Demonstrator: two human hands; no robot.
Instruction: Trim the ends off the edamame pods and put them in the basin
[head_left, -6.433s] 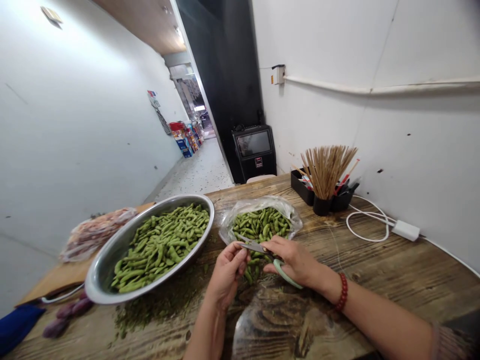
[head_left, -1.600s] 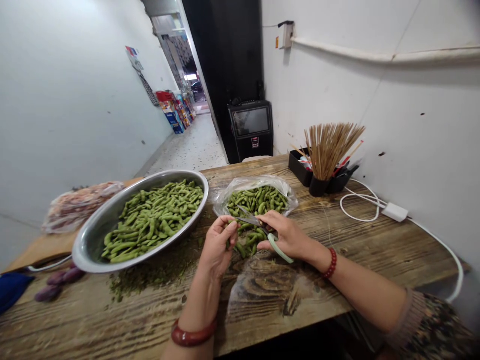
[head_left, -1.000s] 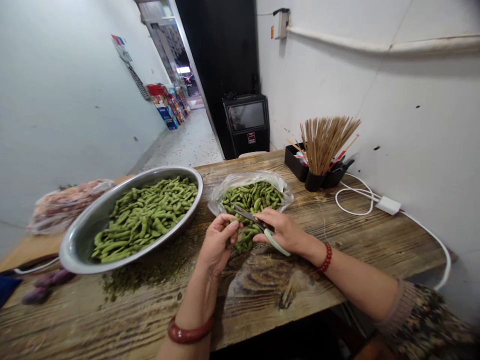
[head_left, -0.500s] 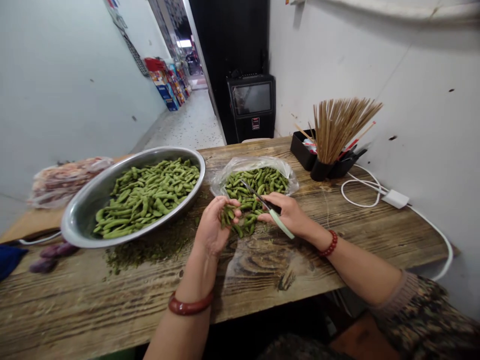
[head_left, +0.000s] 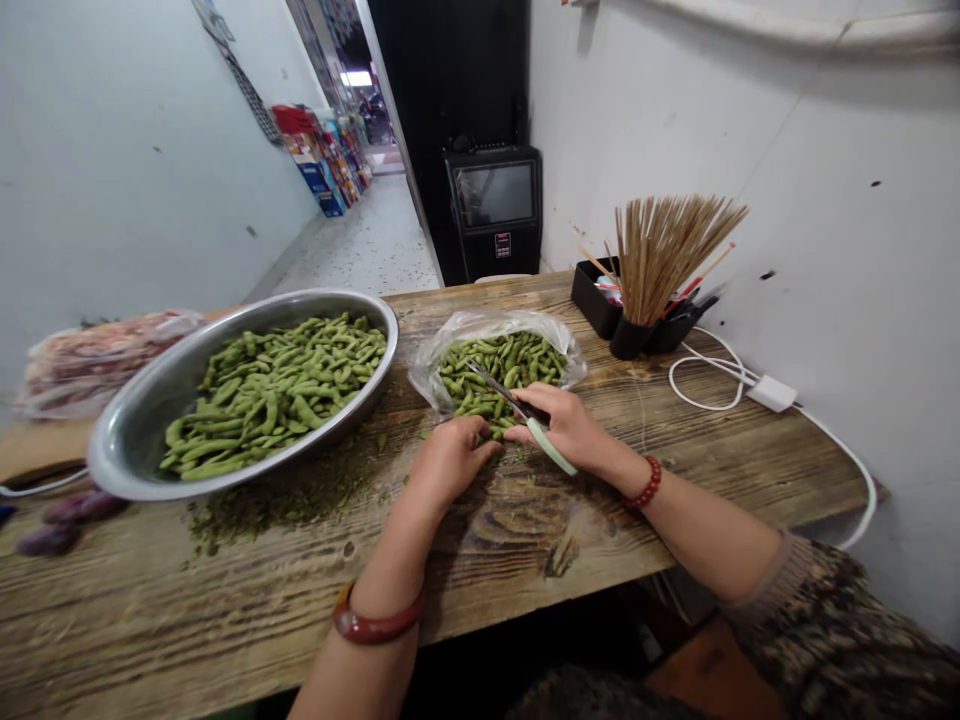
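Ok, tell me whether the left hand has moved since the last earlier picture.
Yes: the left hand has moved rightward, farther from the metal bowl.

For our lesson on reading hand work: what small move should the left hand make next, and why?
Probably close the left hand on some green pods: its fingertips are down at those by the plastic bag's mouth, and the right hand holds the scissors. Whether the left already grips any is hidden.

Pale walls (head_left: 112, 190) flank a speckled floor (head_left: 379, 235) and black panel (head_left: 450, 70), with perhaps a doorway (head_left: 373, 105) beyond.
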